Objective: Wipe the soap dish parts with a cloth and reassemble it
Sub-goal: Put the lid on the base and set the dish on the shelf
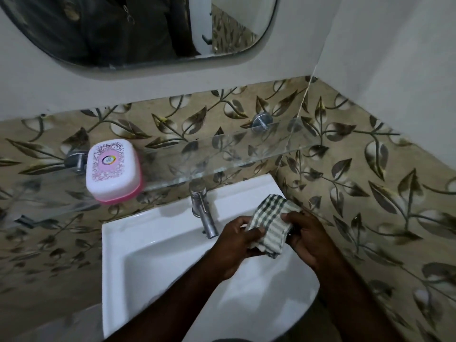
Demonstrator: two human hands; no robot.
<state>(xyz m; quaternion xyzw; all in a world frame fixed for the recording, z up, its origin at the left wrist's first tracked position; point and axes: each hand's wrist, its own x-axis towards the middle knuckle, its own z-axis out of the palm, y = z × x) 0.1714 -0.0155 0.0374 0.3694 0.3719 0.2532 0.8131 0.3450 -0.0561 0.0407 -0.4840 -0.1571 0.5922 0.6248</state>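
Gripping a bunched green-and-white checked cloth (271, 218) with the curled fingers of left hand (237, 245) and right hand (308, 238), above the back right of a white sink (128, 243), just right of the steel tap (204, 213). Well apart from the fingers, up left on the glass shelf (222, 156): soap dish (112, 169), closed, white lid on pink base. Contents hidden. On the lid, pink scrollwork and a round logo, too small to read.

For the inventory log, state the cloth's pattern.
Green-and-white checks on the cloth, clearest in the head view.
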